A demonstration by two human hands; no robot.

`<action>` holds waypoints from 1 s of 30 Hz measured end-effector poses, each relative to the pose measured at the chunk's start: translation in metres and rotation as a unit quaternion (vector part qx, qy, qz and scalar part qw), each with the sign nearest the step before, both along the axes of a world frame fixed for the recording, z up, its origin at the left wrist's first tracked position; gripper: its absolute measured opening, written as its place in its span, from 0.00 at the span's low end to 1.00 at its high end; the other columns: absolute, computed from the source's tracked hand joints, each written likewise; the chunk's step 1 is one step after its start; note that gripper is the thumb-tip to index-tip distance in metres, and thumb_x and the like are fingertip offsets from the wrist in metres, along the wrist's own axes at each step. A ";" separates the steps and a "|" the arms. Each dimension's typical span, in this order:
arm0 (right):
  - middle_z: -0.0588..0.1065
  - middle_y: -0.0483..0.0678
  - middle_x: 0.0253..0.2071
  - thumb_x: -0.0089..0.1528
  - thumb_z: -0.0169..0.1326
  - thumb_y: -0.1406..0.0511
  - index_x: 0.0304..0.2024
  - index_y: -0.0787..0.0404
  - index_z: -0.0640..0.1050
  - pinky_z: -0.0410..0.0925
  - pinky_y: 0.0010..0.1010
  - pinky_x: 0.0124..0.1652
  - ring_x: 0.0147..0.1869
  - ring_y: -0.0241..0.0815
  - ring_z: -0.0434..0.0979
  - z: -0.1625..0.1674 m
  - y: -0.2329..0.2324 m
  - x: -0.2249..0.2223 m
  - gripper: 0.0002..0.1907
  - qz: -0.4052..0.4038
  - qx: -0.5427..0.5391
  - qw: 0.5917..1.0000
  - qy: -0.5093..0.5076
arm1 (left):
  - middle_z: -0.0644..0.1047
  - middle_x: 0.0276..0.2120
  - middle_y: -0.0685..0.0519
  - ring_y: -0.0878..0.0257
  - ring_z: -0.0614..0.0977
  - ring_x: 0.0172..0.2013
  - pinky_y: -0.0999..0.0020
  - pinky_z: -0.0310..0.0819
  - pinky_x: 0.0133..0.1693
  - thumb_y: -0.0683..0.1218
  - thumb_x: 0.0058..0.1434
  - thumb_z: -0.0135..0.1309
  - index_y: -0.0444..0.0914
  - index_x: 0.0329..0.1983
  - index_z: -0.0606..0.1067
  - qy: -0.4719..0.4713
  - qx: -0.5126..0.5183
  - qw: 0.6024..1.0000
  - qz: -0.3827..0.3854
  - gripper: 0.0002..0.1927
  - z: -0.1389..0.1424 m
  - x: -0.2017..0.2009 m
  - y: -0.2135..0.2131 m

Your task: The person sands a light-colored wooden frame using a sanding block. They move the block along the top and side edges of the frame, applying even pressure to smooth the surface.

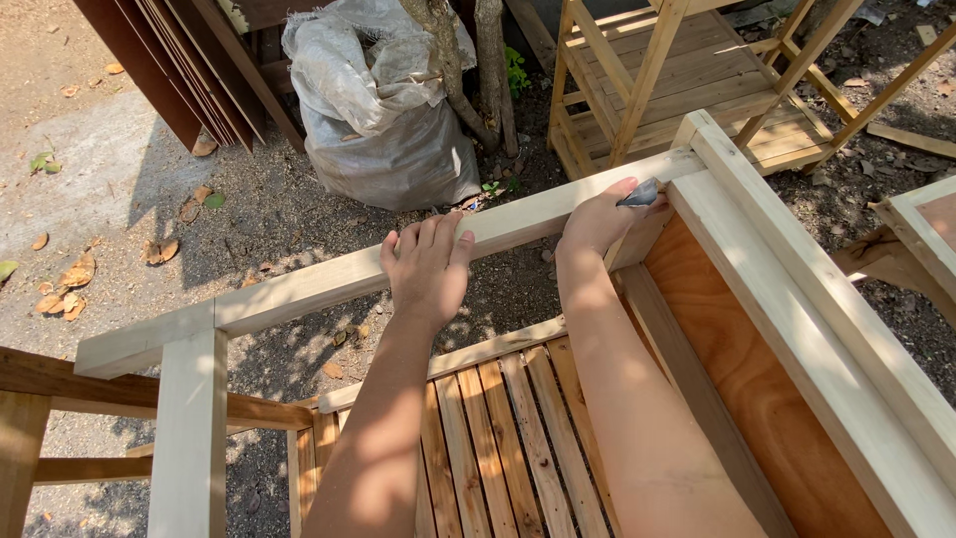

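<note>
1. The left hand lies palm down on the top rail, fingers spread and curled over its far edge, gripping nothing else.
2. The right hand sits at 2 o'clock from the left, closed on a small grey pad pressed against the rail near the corner.
3. The rail runs from 8 o'clock up to 2 o'clock, where it meets a side rail running down to 5 o'clock.
4. Below the side rail is an orange-brown panel.
5. Under the forearms, at 6 o'clock, lies a slatted shelf.
6. A post stands under the rail at 8 o'clock.
7. At 12 o'clock a grey sack sits on the dirt beside a tree trunk.
8. At 1 o'clock stands a wooden rack.
</note>
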State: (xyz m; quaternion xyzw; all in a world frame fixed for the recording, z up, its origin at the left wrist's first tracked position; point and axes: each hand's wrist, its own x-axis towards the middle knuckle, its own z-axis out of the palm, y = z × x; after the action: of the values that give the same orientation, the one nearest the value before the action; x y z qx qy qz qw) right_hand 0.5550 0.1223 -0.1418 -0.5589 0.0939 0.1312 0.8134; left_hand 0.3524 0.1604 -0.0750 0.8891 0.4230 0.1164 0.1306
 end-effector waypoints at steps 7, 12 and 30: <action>0.27 0.64 0.80 0.77 0.31 0.57 0.76 0.64 0.28 0.40 0.47 0.75 0.83 0.65 0.28 -0.004 0.013 -0.094 0.37 0.043 -0.216 0.936 -0.274 | 0.69 0.64 0.58 0.60 0.62 0.68 0.50 0.36 0.70 0.60 0.71 0.31 0.51 0.71 0.64 -0.020 0.004 1.000 -0.005 0.28 0.004 -0.004 -0.002; 0.36 0.57 0.80 0.73 0.29 0.54 0.77 0.60 0.32 0.49 0.38 0.75 0.83 0.53 0.43 0.019 0.000 -0.024 0.37 0.009 -0.060 0.998 -0.034 | 0.68 0.64 0.57 0.60 0.61 0.68 0.50 0.34 0.70 0.59 0.73 0.29 0.49 0.71 0.63 0.012 -0.009 1.000 0.003 0.27 0.006 0.000 -0.001; 0.32 0.64 0.81 0.75 0.38 0.66 0.78 0.69 0.44 0.38 0.49 0.77 0.84 0.67 0.27 0.007 -0.018 -0.108 0.32 0.129 -0.201 0.870 -0.432 | 0.68 0.66 0.57 0.60 0.62 0.69 0.52 0.38 0.71 0.57 0.73 0.29 0.48 0.72 0.63 -0.018 -0.003 1.000 -0.010 0.27 -0.012 -0.001 0.009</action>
State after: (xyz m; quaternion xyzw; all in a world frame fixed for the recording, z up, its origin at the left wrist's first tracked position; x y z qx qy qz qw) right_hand 0.4469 0.1041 -0.1348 -0.7184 -0.3156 -0.0415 0.6186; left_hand 0.3514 0.1692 -0.0873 0.8905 0.4122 0.1297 0.1424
